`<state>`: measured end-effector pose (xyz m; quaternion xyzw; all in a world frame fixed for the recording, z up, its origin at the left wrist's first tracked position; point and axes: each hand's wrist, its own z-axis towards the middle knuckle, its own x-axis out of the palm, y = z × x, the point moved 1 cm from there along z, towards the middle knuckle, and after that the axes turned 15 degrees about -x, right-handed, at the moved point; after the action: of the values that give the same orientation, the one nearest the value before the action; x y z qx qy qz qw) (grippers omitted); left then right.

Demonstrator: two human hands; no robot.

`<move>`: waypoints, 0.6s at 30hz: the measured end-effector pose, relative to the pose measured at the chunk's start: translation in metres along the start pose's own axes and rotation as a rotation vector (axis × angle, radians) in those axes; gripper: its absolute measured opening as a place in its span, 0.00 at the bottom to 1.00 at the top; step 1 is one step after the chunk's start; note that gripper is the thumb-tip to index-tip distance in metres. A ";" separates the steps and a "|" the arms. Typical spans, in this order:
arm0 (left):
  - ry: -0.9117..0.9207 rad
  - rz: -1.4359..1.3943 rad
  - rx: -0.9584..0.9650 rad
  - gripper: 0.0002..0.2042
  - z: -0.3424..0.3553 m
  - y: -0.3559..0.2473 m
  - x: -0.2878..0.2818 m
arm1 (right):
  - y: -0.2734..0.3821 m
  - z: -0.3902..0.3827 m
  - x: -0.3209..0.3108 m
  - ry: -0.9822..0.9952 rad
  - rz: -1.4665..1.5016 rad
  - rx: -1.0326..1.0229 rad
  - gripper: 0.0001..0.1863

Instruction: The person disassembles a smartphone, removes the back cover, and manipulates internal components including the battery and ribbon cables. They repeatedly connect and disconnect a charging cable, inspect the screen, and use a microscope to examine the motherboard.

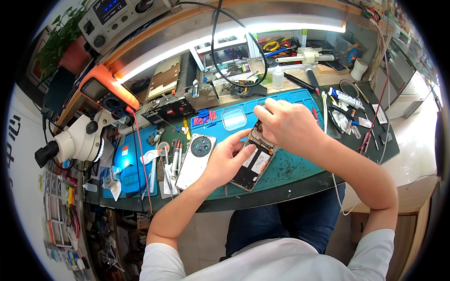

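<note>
An opened smartphone [255,169] lies tilted on the blue work mat [293,171], its battery and inner parts bare. My left hand [225,159] grips the phone's left edge, with the thumb over its inside. Above the phone's upper end, my right hand [288,124] is closed in a pinch. What its fingers hold, if anything, is hidden behind the hand. A silver back cover [191,164] with a round black camera ring lies left of my left hand. Just beyond the phone sits a small clear plastic box [233,119], beside a pile of pink and blue bits [204,117].
A microscope [77,140] and an orange multimeter [108,89] with a red lead stand at the left. A white dropper bottle [277,77] is at the back. Tweezers, cables and a white glue tube [346,98] crowd the right. A black cable loop [239,47] hangs above the bench.
</note>
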<state>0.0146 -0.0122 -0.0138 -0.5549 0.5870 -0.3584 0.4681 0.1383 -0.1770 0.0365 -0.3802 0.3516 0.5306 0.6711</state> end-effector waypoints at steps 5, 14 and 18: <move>0.134 -0.304 -0.132 0.24 0.000 -0.002 0.004 | -0.026 -0.007 -0.024 -0.287 0.251 0.225 0.10; 0.261 -0.305 -0.240 0.28 0.008 -0.003 0.017 | -0.073 -0.075 -0.061 -0.416 0.625 0.721 0.12; 0.070 -0.168 -0.043 0.35 0.014 0.008 0.028 | -0.063 -0.093 -0.056 -0.351 0.578 0.630 0.13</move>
<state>0.0268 -0.0371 -0.0295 -0.5993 0.5618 -0.4030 0.4035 0.1833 -0.2938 0.0507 0.0516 0.4682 0.6196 0.6278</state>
